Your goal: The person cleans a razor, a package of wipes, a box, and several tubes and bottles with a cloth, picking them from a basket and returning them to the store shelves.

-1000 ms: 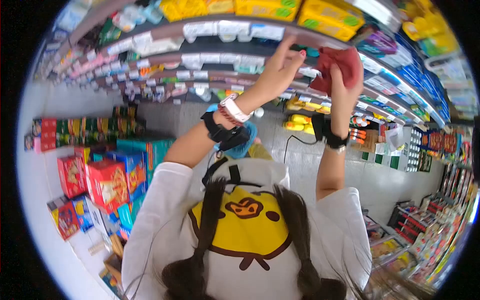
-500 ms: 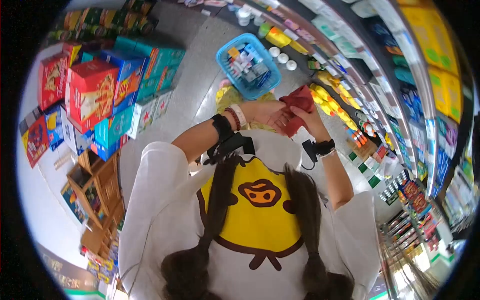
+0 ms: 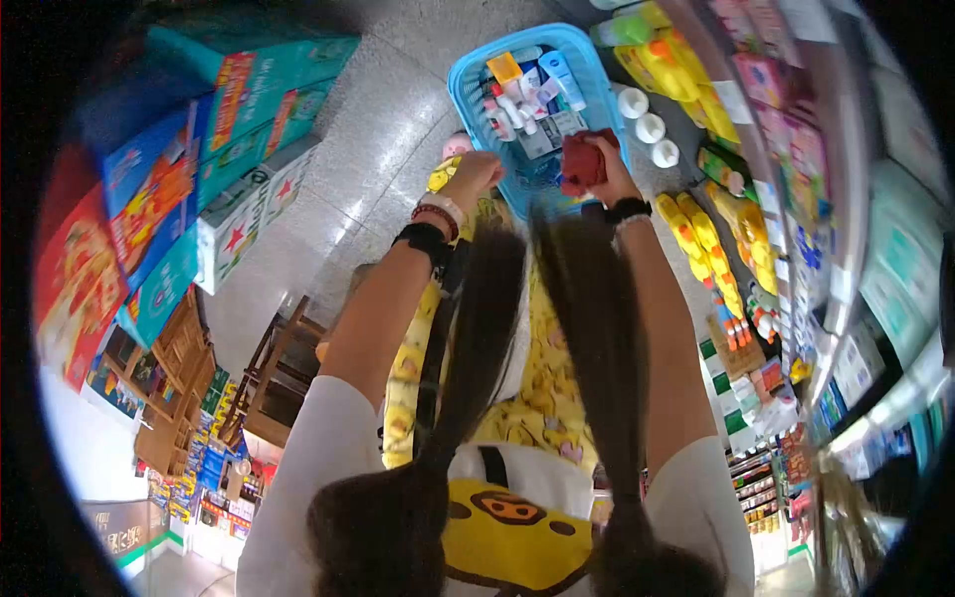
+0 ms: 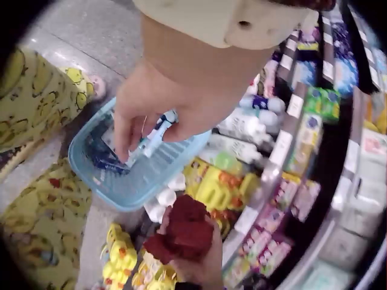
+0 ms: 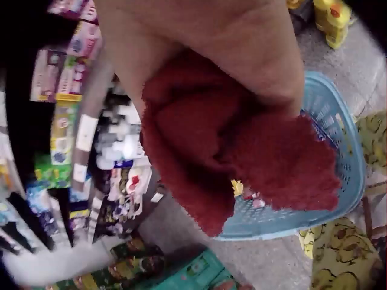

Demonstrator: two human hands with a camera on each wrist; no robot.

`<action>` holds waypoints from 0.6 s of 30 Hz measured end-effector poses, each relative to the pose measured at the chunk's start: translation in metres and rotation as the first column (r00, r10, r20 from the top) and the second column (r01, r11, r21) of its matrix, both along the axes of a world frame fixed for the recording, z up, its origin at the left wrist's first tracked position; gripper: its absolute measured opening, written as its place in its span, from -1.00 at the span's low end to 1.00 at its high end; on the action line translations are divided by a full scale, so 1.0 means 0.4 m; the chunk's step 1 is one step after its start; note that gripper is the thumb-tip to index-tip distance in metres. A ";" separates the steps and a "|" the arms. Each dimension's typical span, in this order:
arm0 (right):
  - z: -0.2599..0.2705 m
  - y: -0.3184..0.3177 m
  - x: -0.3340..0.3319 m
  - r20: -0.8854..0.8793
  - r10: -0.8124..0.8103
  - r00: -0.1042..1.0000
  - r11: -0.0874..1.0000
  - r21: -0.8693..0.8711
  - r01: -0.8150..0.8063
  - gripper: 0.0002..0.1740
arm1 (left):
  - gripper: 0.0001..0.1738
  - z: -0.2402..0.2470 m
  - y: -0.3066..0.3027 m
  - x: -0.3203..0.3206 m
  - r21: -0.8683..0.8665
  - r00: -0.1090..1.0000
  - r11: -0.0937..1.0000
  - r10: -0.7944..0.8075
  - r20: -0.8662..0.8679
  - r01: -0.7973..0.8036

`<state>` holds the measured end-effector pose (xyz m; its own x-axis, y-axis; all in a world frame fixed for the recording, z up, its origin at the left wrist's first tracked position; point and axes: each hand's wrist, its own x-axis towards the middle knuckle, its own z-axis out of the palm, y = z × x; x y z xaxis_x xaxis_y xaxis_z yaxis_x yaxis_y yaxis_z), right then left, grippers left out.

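Note:
A crumpled dark red cloth [image 3: 582, 163] is gripped in my right hand [image 3: 614, 179], over the near right rim of a light blue plastic basket [image 3: 466, 97]. In the right wrist view the cloth [image 5: 199, 133] hangs in folds below the hand and covers part of the basket. My left hand [image 3: 472, 177] is at the basket's near left side, its fingers loosely bent with no item seen in them. Inside the basket lie several tubes, bottles and boxes, among them a blue-and-white tube [image 3: 563, 80] and an orange box [image 3: 504, 68].
Shelves with yellow bottles [image 3: 686, 75] and pink packs [image 3: 801, 149] run along the right. White-capped bottles [image 3: 650, 127] stand beside the basket. Stacked cartons [image 3: 249, 129] are on the left, with wooden furniture [image 3: 284, 378] behind. Grey tiled floor [image 3: 388, 129] lies between.
Both hands came down from the shelf, met at the red cloth in front of the body, then parted and moved out to the basket. The cloth stayed in the right hand; the view tilted toward the basket.

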<state>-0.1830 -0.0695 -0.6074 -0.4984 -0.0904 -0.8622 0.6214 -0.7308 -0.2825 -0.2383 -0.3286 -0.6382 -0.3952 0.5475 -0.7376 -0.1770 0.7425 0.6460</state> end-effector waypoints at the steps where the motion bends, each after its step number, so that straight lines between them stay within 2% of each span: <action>1: -0.105 -0.012 -0.020 0.072 -0.058 0.996 0.986 -0.151 0.069 -0.70 | -0.66 -0.102 0.006 -0.006 -0.011 0.947 0.977 -0.209 -0.243 0.213; 2: -0.161 -0.040 -0.047 0.121 -0.056 0.991 0.995 -0.079 0.066 -0.74 | -0.67 -0.203 0.018 -0.010 -0.031 0.894 0.971 -0.229 -0.384 0.235; 4: -0.340 -0.062 -0.044 -0.017 0.029 0.999 0.999 0.035 -0.029 -0.52 | -0.70 -0.407 0.053 -0.030 -0.063 0.731 0.969 -0.222 -0.645 0.238; 5: -0.398 -0.079 -0.044 -0.157 0.146 0.977 0.966 0.237 -0.106 -0.48 | -0.71 -0.495 0.061 -0.034 -0.062 0.675 0.972 -0.202 -0.710 0.226; 7: -0.441 -0.123 -0.045 -0.329 0.427 0.842 0.766 0.626 -0.145 -0.40 | -0.71 -0.643 0.085 -0.025 -0.052 0.625 0.978 -0.170 -0.762 0.203; 8: -0.466 -0.135 -0.046 -0.359 0.412 0.838 0.781 0.613 -0.121 -0.38 | -0.70 -0.701 0.102 -0.019 -0.045 0.614 0.979 -0.161 -0.773 0.200; 9: -0.505 -0.145 -0.039 -0.388 0.396 0.832 0.795 0.598 -0.099 -0.35 | -0.70 -0.738 0.129 -0.032 -0.025 0.779 0.996 -0.084 -0.621 0.087; 10: -0.557 -0.151 -0.037 -0.377 0.201 0.904 0.924 0.381 -0.047 -0.36 | -0.69 -0.742 0.152 -0.049 0.002 0.857 0.999 -0.036 -0.514 0.043; 11: -0.577 -0.156 -0.056 -0.214 -0.024 0.977 0.992 0.118 0.050 -0.58 | -0.69 -0.743 0.175 -0.067 0.016 0.916 1.000 0.016 -0.401 -0.010; 12: -0.596 -0.160 -0.076 0.033 -0.254 0.967 0.963 -0.084 0.256 -0.64 | -0.68 -0.693 0.193 -0.082 0.061 0.932 0.998 0.020 -0.361 0.002; 13: -0.606 -0.153 -0.077 0.047 -0.244 0.969 0.963 -0.103 0.247 -0.63 | -0.67 -0.690 0.202 -0.082 0.106 0.947 0.994 0.022 -0.321 0.012; 15: -0.605 -0.133 -0.071 0.069 -0.223 0.972 0.963 -0.140 0.230 -0.62 | -0.68 -0.726 0.221 -0.082 0.111 0.859 0.989 -0.027 -0.511 0.097; 17: -0.602 -0.131 -0.036 -0.102 -0.150 0.984 0.988 0.027 0.153 -0.61 | -0.66 -0.783 0.217 -0.054 0.097 0.729 0.979 -0.067 -0.682 0.180; 18: -0.611 -0.132 -0.031 -0.094 -0.155 0.983 0.987 0.025 0.158 -0.60 | -0.65 -0.798 0.175 -0.048 0.098 0.846 0.952 -0.208 -0.491 0.291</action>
